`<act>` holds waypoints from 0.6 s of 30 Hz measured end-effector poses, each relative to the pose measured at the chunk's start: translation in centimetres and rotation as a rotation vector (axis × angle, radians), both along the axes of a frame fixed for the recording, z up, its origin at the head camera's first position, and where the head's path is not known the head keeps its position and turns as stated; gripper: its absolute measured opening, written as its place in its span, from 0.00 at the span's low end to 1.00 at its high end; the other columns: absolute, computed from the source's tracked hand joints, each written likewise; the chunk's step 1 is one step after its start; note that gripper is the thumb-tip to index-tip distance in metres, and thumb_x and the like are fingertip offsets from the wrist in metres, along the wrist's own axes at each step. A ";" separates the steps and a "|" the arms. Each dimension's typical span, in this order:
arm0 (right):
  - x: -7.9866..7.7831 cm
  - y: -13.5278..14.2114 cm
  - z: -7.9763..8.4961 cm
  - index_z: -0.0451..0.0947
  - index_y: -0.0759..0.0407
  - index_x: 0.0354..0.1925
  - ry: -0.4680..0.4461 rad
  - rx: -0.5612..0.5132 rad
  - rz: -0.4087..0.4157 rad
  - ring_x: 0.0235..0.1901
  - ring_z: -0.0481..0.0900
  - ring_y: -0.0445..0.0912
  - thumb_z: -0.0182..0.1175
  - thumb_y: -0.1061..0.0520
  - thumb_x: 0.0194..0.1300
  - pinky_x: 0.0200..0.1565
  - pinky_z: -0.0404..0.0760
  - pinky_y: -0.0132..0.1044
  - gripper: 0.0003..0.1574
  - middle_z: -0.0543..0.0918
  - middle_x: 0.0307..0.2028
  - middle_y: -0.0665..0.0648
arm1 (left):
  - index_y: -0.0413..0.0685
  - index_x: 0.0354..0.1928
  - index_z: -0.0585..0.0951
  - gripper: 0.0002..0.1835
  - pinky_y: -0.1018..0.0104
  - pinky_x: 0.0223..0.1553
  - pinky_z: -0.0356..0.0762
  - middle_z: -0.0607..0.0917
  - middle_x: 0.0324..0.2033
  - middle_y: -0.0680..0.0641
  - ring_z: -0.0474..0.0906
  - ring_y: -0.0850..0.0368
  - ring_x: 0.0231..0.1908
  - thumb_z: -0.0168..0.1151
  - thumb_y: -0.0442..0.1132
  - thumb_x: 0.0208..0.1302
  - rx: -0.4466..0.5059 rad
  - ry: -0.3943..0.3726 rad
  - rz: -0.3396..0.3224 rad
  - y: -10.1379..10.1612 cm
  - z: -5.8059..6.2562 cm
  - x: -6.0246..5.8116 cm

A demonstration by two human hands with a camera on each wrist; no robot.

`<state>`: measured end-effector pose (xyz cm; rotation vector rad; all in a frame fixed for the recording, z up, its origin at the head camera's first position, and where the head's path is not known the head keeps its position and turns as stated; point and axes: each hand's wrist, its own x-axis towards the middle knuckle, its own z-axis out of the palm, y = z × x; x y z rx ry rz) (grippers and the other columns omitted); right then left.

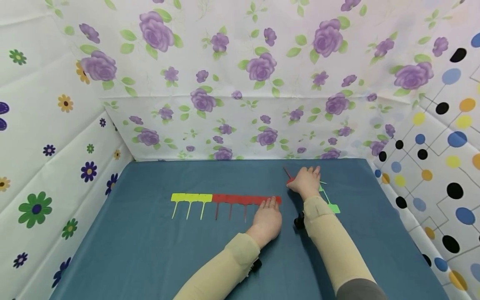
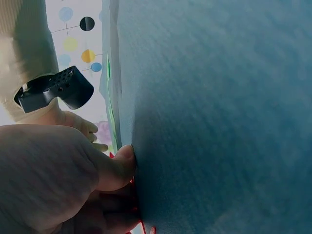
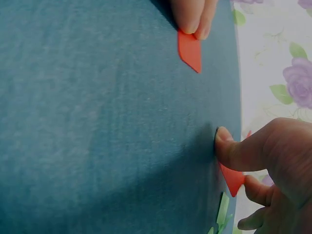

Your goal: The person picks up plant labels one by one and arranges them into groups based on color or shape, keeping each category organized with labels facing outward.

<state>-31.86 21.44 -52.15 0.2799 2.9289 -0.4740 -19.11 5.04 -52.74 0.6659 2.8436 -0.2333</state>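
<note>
You have room to pass over the worktop (image 1: 112,250) at your front left, but green tags (image 1: 333,208) beside your right hand (image 1: 306,183) and the flowered cloth (image 1: 232,79) beyond it stand in the way.

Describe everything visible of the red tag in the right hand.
The red tag looks like thin, flat plastic, with a broad head and a narrow stem. The right hand holds it by the head, partly hiding it. In the head view its stem points away from the person, slanting left. It sits beyond the right end of the joined tag row. Contact with the tabletop is unclear.
</note>
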 end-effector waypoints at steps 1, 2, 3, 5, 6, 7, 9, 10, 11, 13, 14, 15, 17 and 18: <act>-0.1 0.0 0.0 0.51 0.83 0.79 -0.004 -0.003 -0.004 0.80 0.30 0.76 0.73 0.41 0.68 0.81 0.39 0.65 0.66 0.45 0.79 0.85 | 0.44 0.83 0.65 0.28 0.63 0.81 0.55 0.61 0.83 0.46 0.56 0.53 0.82 0.49 0.43 0.87 0.003 -0.002 0.001 0.0 0.0 0.0; -0.2 -0.1 0.0 0.51 0.82 0.79 -0.008 -0.007 -0.008 0.80 0.30 0.76 0.73 0.41 0.68 0.81 0.39 0.65 0.67 0.45 0.79 0.85 | 0.44 0.82 0.65 0.28 0.63 0.81 0.55 0.61 0.83 0.46 0.56 0.54 0.81 0.49 0.43 0.87 0.006 0.001 0.001 0.0 0.0 0.1; -0.2 -0.1 0.0 0.51 0.82 0.79 -0.013 -0.010 -0.010 0.80 0.29 0.76 0.73 0.41 0.67 0.81 0.38 0.65 0.67 0.44 0.79 0.84 | 0.44 0.82 0.65 0.28 0.63 0.80 0.56 0.61 0.82 0.46 0.57 0.54 0.81 0.49 0.43 0.87 0.008 0.003 0.002 -0.1 0.1 0.1; -0.3 -0.1 0.1 0.51 0.82 0.79 -0.022 -0.009 -0.010 0.80 0.28 0.76 0.73 0.41 0.68 0.81 0.38 0.65 0.67 0.43 0.79 0.84 | 0.44 0.82 0.65 0.28 0.63 0.80 0.56 0.61 0.82 0.46 0.57 0.53 0.81 0.49 0.42 0.87 0.009 0.003 0.004 -0.1 0.1 0.1; -0.3 0.0 0.2 0.51 0.82 0.79 -0.026 -0.008 -0.010 0.80 0.28 0.76 0.73 0.41 0.68 0.81 0.38 0.65 0.66 0.43 0.79 0.85 | 0.44 0.82 0.65 0.28 0.63 0.80 0.56 0.62 0.82 0.46 0.57 0.53 0.81 0.49 0.42 0.87 0.010 0.002 0.004 0.0 0.1 0.1; -0.2 0.0 0.3 0.53 0.82 0.79 -0.028 -0.008 -0.010 0.80 0.28 0.76 0.73 0.41 0.67 0.81 0.38 0.65 0.66 0.43 0.79 0.84 | 0.44 0.82 0.65 0.28 0.63 0.80 0.56 0.62 0.82 0.46 0.57 0.53 0.81 0.49 0.42 0.87 0.012 0.003 0.005 0.0 0.1 0.1; -0.1 0.0 0.4 0.58 0.82 0.77 -0.033 -0.001 -0.004 0.80 0.27 0.76 0.73 0.41 0.68 0.81 0.38 0.65 0.62 0.44 0.79 0.85 | 0.44 0.82 0.66 0.28 0.63 0.80 0.56 0.62 0.82 0.46 0.57 0.54 0.81 0.49 0.43 0.87 0.011 0.006 0.004 0.0 0.1 0.2; 0.0 0.0 0.4 0.62 0.82 0.75 -0.036 0.004 0.002 0.80 0.27 0.76 0.72 0.40 0.68 0.81 0.38 0.65 0.60 0.44 0.79 0.85 | 0.44 0.82 0.66 0.28 0.63 0.80 0.56 0.62 0.82 0.46 0.57 0.53 0.81 0.49 0.43 0.87 0.011 0.007 0.003 0.0 0.2 0.2; 0.1 0.0 0.4 0.65 0.82 0.74 -0.041 0.008 0.007 0.80 0.27 0.76 0.72 0.40 0.68 0.81 0.38 0.65 0.57 0.44 0.79 0.85 | 0.44 0.82 0.66 0.28 0.63 0.80 0.56 0.62 0.82 0.46 0.57 0.53 0.81 0.49 0.43 0.87 0.009 0.008 0.001 0.0 0.2 0.2; 0.3 0.0 0.5 0.72 0.81 0.69 -0.044 0.016 0.019 0.80 0.27 0.76 0.71 0.40 0.69 0.81 0.38 0.65 0.52 0.44 0.79 0.86 | 0.43 0.82 0.65 0.28 0.62 0.80 0.56 0.62 0.82 0.46 0.58 0.53 0.81 0.49 0.43 0.87 0.008 0.012 -0.001 0.0 0.1 0.2; 0.4 0.0 0.4 0.75 0.81 0.67 -0.045 0.021 0.027 0.80 0.27 0.76 0.70 0.40 0.69 0.81 0.38 0.65 0.49 0.44 0.79 0.86 | 0.43 0.82 0.65 0.28 0.62 0.80 0.56 0.62 0.82 0.46 0.58 0.53 0.81 0.49 0.43 0.87 0.006 0.012 -0.001 0.0 0.1 0.2; 0.4 -0.1 0.4 0.77 0.80 0.65 -0.040 0.024 0.034 0.80 0.27 0.76 0.70 0.40 0.69 0.81 0.38 0.65 0.47 0.45 0.79 0.86 | 0.43 0.82 0.65 0.28 0.62 0.80 0.56 0.62 0.82 0.45 0.58 0.53 0.81 0.49 0.43 0.87 0.006 0.012 0.000 0.0 0.1 0.2; 0.5 -0.1 0.4 0.80 0.79 0.62 -0.021 0.036 0.045 0.81 0.29 0.76 0.70 0.41 0.69 0.81 0.39 0.65 0.44 0.47 0.78 0.86 | 0.43 0.82 0.65 0.28 0.62 0.81 0.56 0.62 0.82 0.45 0.58 0.53 0.81 0.48 0.42 0.87 0.008 0.012 0.004 0.1 0.0 0.1; 0.6 0.0 0.4 0.81 0.79 0.61 -0.010 0.040 0.049 0.81 0.30 0.76 0.70 0.41 0.69 0.81 0.40 0.65 0.43 0.48 0.78 0.86 | 0.43 0.82 0.65 0.28 0.62 0.81 0.56 0.62 0.82 0.45 0.57 0.53 0.81 0.48 0.42 0.87 0.010 0.012 0.006 0.0 -0.1 0.1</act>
